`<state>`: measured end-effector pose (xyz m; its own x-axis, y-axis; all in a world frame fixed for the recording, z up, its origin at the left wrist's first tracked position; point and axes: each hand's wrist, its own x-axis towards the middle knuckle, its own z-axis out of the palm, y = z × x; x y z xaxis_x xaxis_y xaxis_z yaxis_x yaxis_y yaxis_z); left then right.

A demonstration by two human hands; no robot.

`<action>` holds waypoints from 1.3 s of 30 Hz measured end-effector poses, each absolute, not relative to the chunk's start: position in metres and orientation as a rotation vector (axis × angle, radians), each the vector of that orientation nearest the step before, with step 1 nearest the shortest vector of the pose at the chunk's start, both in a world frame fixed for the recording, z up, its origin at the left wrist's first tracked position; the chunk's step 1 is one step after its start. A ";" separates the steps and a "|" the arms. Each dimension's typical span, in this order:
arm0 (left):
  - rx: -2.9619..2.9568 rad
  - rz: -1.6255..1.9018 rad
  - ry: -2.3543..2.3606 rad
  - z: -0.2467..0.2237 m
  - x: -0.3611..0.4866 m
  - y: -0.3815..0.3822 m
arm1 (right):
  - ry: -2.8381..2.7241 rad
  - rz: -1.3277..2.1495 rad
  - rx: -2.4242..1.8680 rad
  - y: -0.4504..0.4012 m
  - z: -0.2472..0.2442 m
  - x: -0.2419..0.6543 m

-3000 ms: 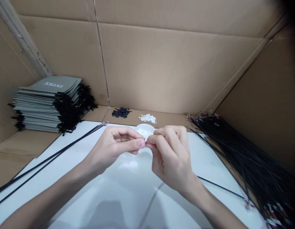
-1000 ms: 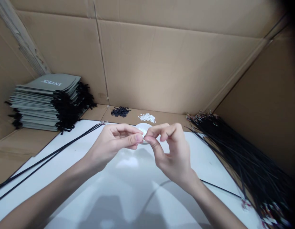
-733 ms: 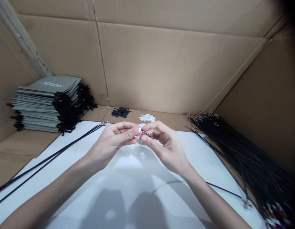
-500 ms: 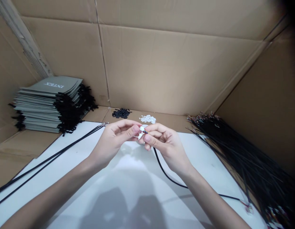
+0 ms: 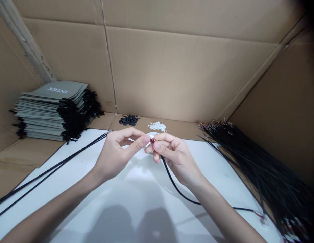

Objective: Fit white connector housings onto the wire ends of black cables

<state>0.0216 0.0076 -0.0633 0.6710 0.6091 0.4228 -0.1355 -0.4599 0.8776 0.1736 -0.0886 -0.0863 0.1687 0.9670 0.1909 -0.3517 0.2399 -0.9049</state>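
Note:
My left hand (image 5: 118, 152) pinches a small white connector (image 5: 151, 136) between thumb and forefinger, and most of it is hidden by the fingertips. Facing it, my right hand (image 5: 178, 155) has its thumb and forefinger closed on the wire end of a black cable (image 5: 175, 185). Thin coloured wires (image 5: 153, 140), some reddish and one yellowish, show between the two hands, right at the connector. From under my right hand the cable curves down, passes behind my right forearm and ends at bare coloured wires on the white table. Whether the wires sit inside the connector, I cannot tell.
Beyond my hands lie a pile of small black pieces (image 5: 129, 120) and a pile of white pieces (image 5: 157, 126). A large bundle of black cables (image 5: 250, 162) is at right. Grey sheets (image 5: 42, 118) are stacked at left, near several separate cables (image 5: 68, 159). Cardboard walls (image 5: 184, 74) surround the white table (image 5: 136, 199).
The white connector has turned and is more covered by my fingertips. Reddish wires now show beside it. Both hands stay close together, and the black cable under my right hand has shifted slightly left.

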 end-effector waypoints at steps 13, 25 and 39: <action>1.850 0.794 0.326 -0.059 0.020 0.009 | -0.826 1.145 -0.813 -0.090 -0.086 0.174; 1.826 1.079 0.265 -0.071 0.027 -0.003 | -0.812 1.246 -0.714 -0.090 -0.087 0.169; 2.423 1.790 0.071 -0.080 0.027 0.006 | -0.743 1.222 -0.778 -0.088 -0.094 0.163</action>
